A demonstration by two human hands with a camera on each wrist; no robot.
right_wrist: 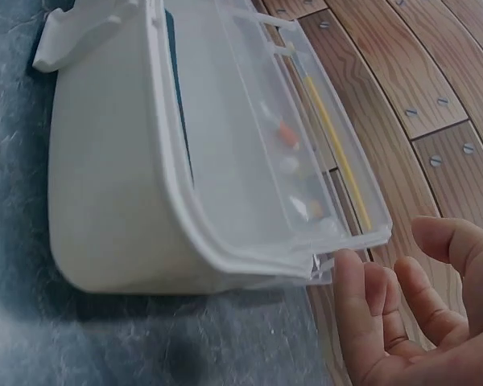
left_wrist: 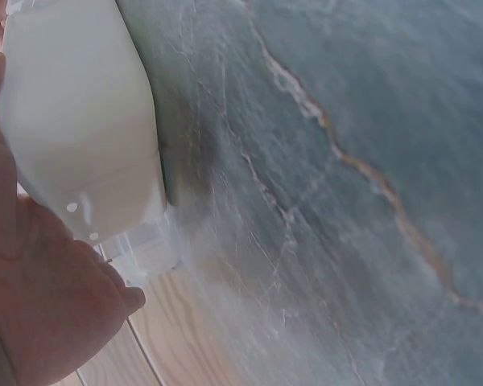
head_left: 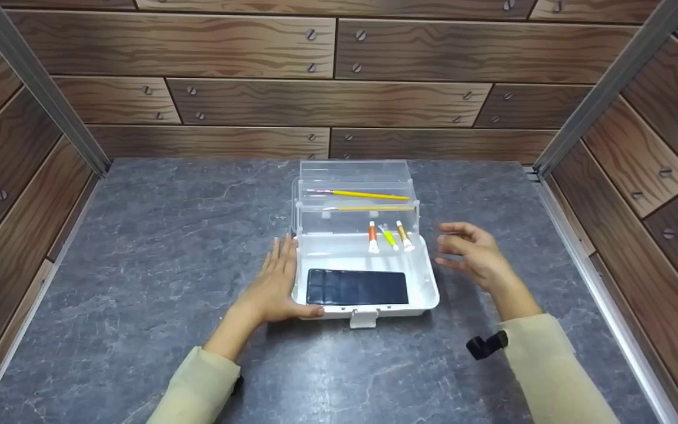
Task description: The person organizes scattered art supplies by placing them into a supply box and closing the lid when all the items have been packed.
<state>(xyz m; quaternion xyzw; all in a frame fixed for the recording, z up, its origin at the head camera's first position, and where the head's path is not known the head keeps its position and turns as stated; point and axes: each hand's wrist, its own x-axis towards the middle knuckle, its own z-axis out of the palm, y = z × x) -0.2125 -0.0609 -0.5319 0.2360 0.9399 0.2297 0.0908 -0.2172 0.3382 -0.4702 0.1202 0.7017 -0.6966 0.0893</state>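
Note:
A white plastic storage box (head_left: 421,288) stands open on the table, its clear trays raised at the back. My left hand (head_left: 277,294) rests flat along the box's left side, thumb on the front rim; in the left wrist view the hand (left_wrist: 48,297) lies beside the white wall. To the right of the box my right hand (head_left: 471,256) hovers with loosely bent fingers, holding nothing. A dark flat rectangular thing, like a phone (head_left: 356,287), lies inside the box. Three small paint tubes, one orange (head_left: 372,235), one yellow (head_left: 388,237), one gold (head_left: 404,235), sit in the lowest tray.
A yellow-handled paintbrush (head_left: 371,195) lies in an upper clear tray, with a thinner brush (head_left: 374,208) below it. The box's white latch (head_left: 364,319) hangs at the front. Wood-patterned panels (head_left: 245,47) and metal rails surround the grey marbled table (head_left: 168,265).

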